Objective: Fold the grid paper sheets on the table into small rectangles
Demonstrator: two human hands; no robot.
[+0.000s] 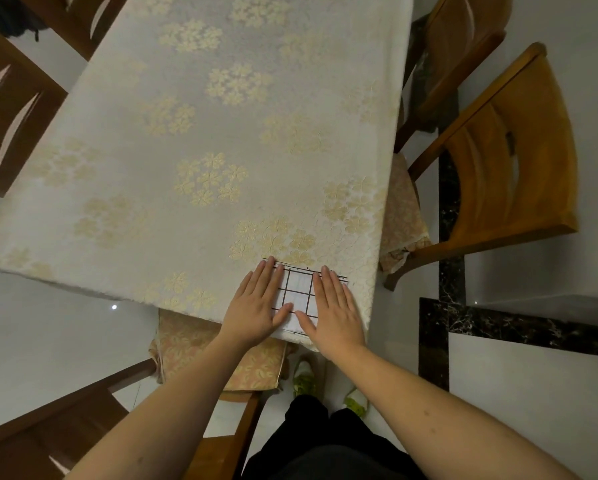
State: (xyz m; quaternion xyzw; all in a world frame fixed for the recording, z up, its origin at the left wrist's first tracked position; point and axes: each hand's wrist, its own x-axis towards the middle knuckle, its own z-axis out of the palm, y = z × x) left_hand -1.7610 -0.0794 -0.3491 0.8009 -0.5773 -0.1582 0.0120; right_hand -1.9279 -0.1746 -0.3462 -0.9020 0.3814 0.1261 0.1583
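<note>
While both hands lay flat with fingers straight and close together, the left hand (256, 306) and the right hand (335, 310) pressed down side by side on the grid paper (299, 292), whose dark-lined middle showed in the gap between them. Under the palms, the paper sat on the near corner of the table (221, 133), on a cream cloth with pale gold flowers, its near edge reaching the table's rim by the wrists. Beyond the right hand stood a wooden chair (508, 157), and below the left forearm another chair with a patterned cushion (193, 344).
</note>
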